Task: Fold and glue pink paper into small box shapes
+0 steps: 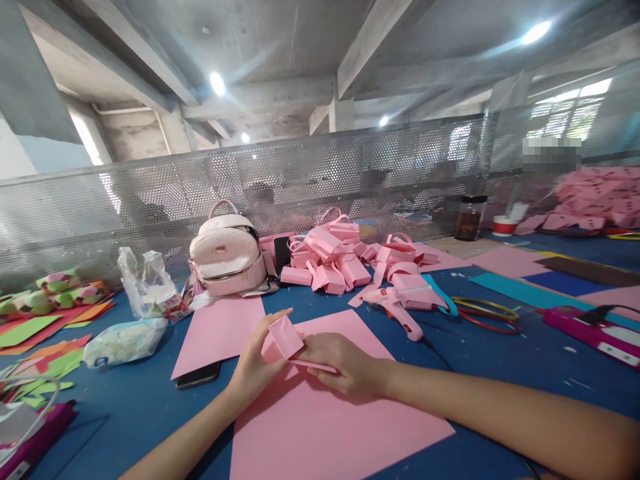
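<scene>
Across the big blue counter (500, 360) lie many paper things. Nearest the person is a large flat pink paper sheet (320, 427), and a second pink sheet (220, 333) lies just beside it on the left. Behind them, by the grey metal mesh wall (150, 193), sits a pale pink backpack (227, 257), and next to it a big heap of folded pink paper pieces (330, 257). That heap looks like work already finished. A pink glue gun (395, 310) lies untouched near the heap, well apart from the hands.

Both hands meet over the large sheet. The left hand (255, 363) pinches one side of a small folded pink paper piece (285, 339) with thumb and fingers closed on it. The right hand (345, 365) is curled over the other end, pressing a thin strip of it flat. This piece looks only partly folded, and the two flat sheets are not folded yet.
</scene>
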`<state>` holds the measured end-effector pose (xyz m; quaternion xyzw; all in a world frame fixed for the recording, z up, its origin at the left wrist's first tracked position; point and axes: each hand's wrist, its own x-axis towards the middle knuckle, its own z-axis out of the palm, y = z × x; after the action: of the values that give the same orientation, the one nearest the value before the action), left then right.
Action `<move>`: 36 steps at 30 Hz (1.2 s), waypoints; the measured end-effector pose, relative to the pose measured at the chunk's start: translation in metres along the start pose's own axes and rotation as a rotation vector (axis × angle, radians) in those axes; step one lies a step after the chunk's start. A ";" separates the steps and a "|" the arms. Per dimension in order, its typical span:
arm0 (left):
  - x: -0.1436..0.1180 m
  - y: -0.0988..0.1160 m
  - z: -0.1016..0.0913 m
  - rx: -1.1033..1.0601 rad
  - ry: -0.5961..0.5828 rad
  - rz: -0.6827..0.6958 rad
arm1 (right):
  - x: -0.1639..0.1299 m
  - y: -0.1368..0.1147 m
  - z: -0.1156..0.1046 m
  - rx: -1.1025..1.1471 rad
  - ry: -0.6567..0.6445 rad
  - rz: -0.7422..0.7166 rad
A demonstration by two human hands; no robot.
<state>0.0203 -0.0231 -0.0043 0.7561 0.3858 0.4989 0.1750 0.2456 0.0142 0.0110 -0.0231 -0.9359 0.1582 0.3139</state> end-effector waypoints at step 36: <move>0.003 0.007 -0.001 -0.037 0.052 -0.146 | -0.003 0.000 -0.002 0.047 0.223 0.039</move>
<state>0.0233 -0.0254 0.0023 0.7092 0.4353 0.5114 0.2147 0.2492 0.0145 0.0104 -0.0513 -0.8906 0.1828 0.4133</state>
